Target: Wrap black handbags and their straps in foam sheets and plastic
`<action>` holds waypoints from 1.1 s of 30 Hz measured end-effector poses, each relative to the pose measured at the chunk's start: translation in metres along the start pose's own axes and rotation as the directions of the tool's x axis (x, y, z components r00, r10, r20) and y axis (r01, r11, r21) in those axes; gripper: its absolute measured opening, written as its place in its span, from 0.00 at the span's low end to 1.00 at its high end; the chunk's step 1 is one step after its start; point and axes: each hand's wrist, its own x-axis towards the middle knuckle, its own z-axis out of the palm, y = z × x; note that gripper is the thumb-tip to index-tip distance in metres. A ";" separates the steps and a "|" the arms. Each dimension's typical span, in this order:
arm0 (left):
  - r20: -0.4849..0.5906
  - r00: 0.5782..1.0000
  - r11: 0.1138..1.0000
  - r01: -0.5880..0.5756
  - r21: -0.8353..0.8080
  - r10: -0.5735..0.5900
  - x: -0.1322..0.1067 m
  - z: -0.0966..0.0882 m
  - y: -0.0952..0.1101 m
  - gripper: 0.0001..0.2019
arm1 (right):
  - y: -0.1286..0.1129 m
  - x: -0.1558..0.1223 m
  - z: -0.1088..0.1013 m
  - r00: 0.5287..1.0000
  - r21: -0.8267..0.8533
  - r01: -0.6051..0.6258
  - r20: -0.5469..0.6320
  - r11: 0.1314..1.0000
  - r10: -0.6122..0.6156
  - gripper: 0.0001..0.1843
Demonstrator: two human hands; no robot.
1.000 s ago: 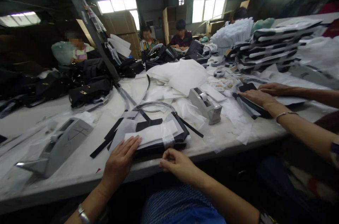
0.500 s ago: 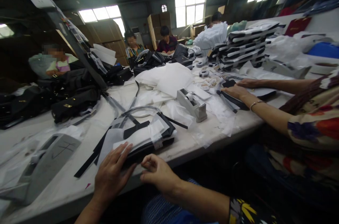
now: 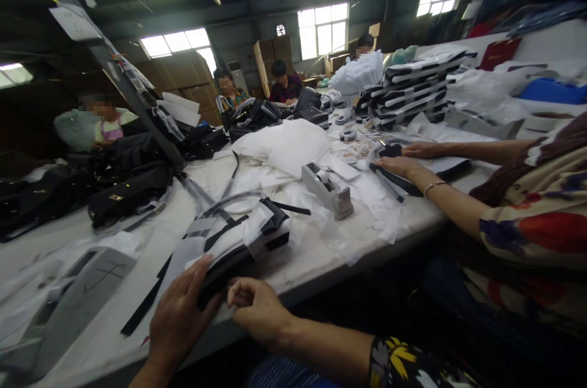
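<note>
A flat black bag (image 3: 247, 245) wrapped in white paper and clear tape lies at the near edge of the white table (image 3: 316, 259). My left hand (image 3: 177, 318) rests on its near left corner, fingers curled over the edge and gripping it. My right hand (image 3: 252, 308) is closed in a loose fist at the bag's near edge, thumb and fingers pinched against it; what they hold is hidden. Black straps (image 3: 147, 302) trail from the bag to the left.
A grey tape dispenser (image 3: 328, 191) stands mid-table, another (image 3: 77, 302) at the near left. White paper heaps (image 3: 287, 143), black bags (image 3: 128, 183) and a stack of wrapped bags (image 3: 410, 88) fill the table. A co-worker's hands (image 3: 403, 165) press a black piece at right. Other people sit far back.
My view swung right and up. Both hands slid toward the table's near edge, the left one curling over the bag's corner, and the bag tilted and shifted nearer to me.
</note>
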 end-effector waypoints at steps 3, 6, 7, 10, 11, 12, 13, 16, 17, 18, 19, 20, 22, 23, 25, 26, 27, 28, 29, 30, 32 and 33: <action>-0.088 0.993 0.996 0.088 0.032 -0.085 -0.002 0.000 -0.002 0.35 | -0.007 0.004 -0.004 0.972 -0.204 0.214 0.145 0.955 -0.187 0.15; -0.154 0.979 0.990 0.137 0.028 -0.131 -0.001 -0.001 0.002 0.33 | -0.036 0.007 -0.029 0.901 -0.556 0.432 0.309 0.711 -0.305 0.21; -0.168 0.973 0.986 0.165 0.028 -0.158 0.000 -0.001 0.004 0.32 | -0.049 0.007 -0.043 0.878 -0.659 0.477 0.328 0.582 -0.348 0.21; -0.201 0.934 0.949 0.312 0.045 -0.297 0.004 0.000 0.010 0.31 | -0.087 0.007 -0.091 0.832 -0.913 0.369 0.241 0.173 -0.499 0.19; -0.210 0.914 0.930 0.364 0.046 -0.347 0.006 0.001 0.012 0.31 | -0.098 0.008 -0.107 0.822 -0.967 0.247 0.180 0.053 -0.541 0.20; -0.218 0.893 0.911 0.411 0.043 -0.393 0.007 0.001 0.014 0.31 | -0.109 0.009 -0.121 0.814 -0.992 0.112 0.120 -0.049 -0.568 0.21; -0.222 0.870 0.888 0.458 0.036 -0.440 0.009 0.002 0.016 0.31 | -0.118 0.010 -0.132 0.815 -0.991 -0.020 0.061 -0.134 -0.576 0.23; -0.220 0.796 0.816 0.578 -0.003 -0.564 0.013 0.003 0.024 0.31 | -0.138 0.017 -0.150 0.845 -0.923 -0.257 -0.071 -0.285 -0.531 0.24; -0.209 0.782 0.802 0.597 -0.017 -0.587 0.014 0.003 0.027 0.31 | -0.142 0.020 -0.152 0.854 -0.909 -0.282 -0.092 -0.307 -0.512 0.21; -0.198 0.774 0.793 0.609 -0.030 -0.602 0.015 0.003 0.029 0.31 | -0.146 0.024 -0.152 0.859 -0.902 -0.295 -0.106 -0.315 -0.500 0.16; -0.184 0.773 0.790 0.611 -0.042 -0.608 0.015 0.004 0.031 0.30 | -0.149 0.028 -0.152 0.860 -0.899 -0.304 -0.118 -0.315 -0.496 0.12; -0.172 0.777 0.793 0.607 -0.052 -0.606 0.015 0.004 0.032 0.30 | -0.153 0.031 -0.151 0.858 -0.896 -0.316 -0.130 -0.311 -0.498 0.09; -0.165 0.781 0.797 0.601 -0.064 -0.602 0.015 0.005 0.032 0.30 | -0.160 0.038 -0.150 0.852 -0.888 -0.344 -0.158 -0.306 -0.499 0.10; -0.169 0.782 0.798 0.598 -0.070 -0.600 0.014 0.006 0.032 0.29 | -0.165 0.040 -0.150 0.853 -0.885 -0.351 -0.167 -0.305 -0.495 0.12; -0.174 0.784 0.803 0.590 -0.087 -0.596 0.014 0.007 0.031 0.29 | -0.174 0.043 -0.149 0.864 -0.888 -0.335 -0.157 -0.314 -0.478 0.13; -0.176 0.785 0.803 0.588 -0.094 -0.595 0.013 0.007 0.031 0.30 | -0.178 0.043 -0.148 0.865 -0.900 -0.301 -0.119 -0.315 -0.487 0.13; -0.176 0.785 0.804 0.587 -0.099 -0.595 0.014 0.008 0.031 0.30 | -0.182 0.042 -0.146 0.853 -0.920 -0.247 -0.057 -0.306 -0.518 0.12; -0.176 0.785 0.804 0.585 -0.103 -0.594 0.014 0.008 0.031 0.30 | -0.186 0.040 -0.144 0.821 -0.943 -0.176 0.018 -0.283 -0.570 0.12; -0.179 0.784 0.804 0.586 -0.105 -0.595 0.014 0.008 0.031 0.30 | -0.190 0.038 -0.141 0.772 -0.965 -0.094 0.086 -0.247 -0.629 0.12; -0.184 0.778 0.799 0.591 -0.109 -0.600 0.015 0.008 0.032 0.30 | -0.192 0.035 -0.137 0.722 -0.982 -0.009 0.124 -0.188 -0.681 0.12; -0.195 0.760 0.785 0.608 -0.120 -0.619 0.017 0.009 0.033 0.30 | -0.196 0.029 -0.126 0.702 -0.990 0.136 0.066 0.042 -0.709 0.14; -0.200 0.750 0.776 0.619 -0.126 -0.631 0.017 0.010 0.033 0.30 | -0.196 0.026 -0.119 0.744 -0.956 0.187 -0.011 0.224 -0.668 0.15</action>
